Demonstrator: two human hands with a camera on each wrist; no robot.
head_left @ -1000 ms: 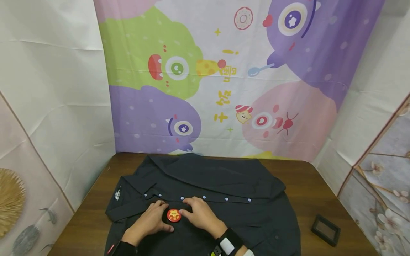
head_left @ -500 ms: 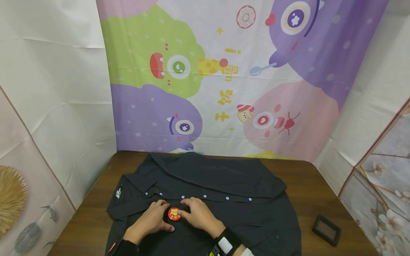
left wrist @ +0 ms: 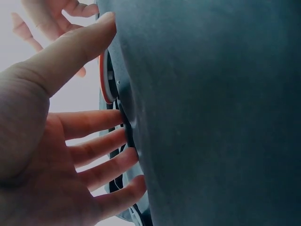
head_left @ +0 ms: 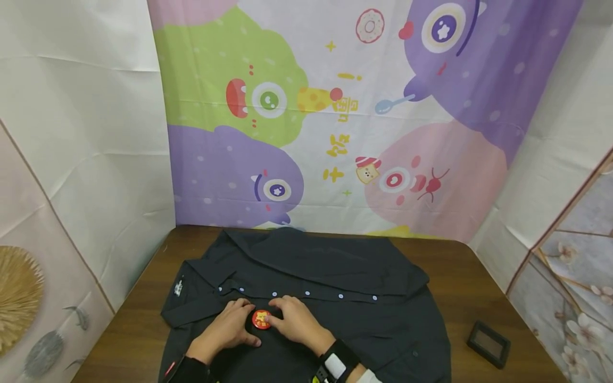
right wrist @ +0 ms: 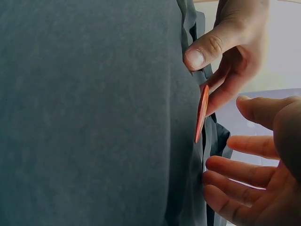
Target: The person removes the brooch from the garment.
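Note:
A dark button-up shirt [head_left: 354, 330] lies spread out with its row of white buttons across it. On its front sits a round red pin badge [head_left: 261, 318] with a yellow figure, seen edge-on in both wrist views. My left hand [head_left: 226, 331] is at the badge's left, fingers extended, fingertips on the cloth and thumb below the badge. From the right, my right hand [head_left: 299, 324] reaches in with fingers spread onto the shirt. Its thumb overlaps the badge's right side in the head view; the right wrist view shows that thumb [right wrist: 258, 110] off the badge's face.
Underneath is a brown wooden table [head_left: 136, 300]. A small black frame-like box [head_left: 488, 344] lies on it at the right. Behind the table hangs a cartoon-printed cloth [head_left: 330, 122], with white sheeting [head_left: 105, 122] at the sides.
My right thumb has shifted slightly left, over the badge's right side. My left hand and the shirt keep their places; the head view has drifted a little.

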